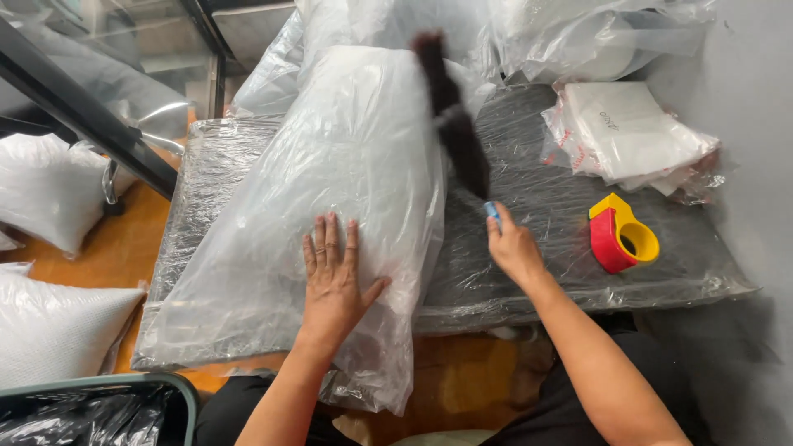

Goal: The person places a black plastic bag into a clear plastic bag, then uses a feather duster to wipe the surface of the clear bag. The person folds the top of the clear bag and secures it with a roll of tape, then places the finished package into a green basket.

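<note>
Her left hand (334, 277) lies flat, fingers spread, on the plastic-wrapped pillow (330, 190); the right hand (512, 248) grips a blue-handled brush (450, 116), blurred, near the tape dispenser (619, 234).

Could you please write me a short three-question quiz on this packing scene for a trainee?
1. True or false: the left hand lies flat on the clear plastic bag.
2. What does the right hand grip? A) a small blue object B) a pair of scissors C) a cup
3. Which two colours has the tape dispenser on the wrapped dark pad?

Key:
1. True
2. A
3. Red and yellow
</note>
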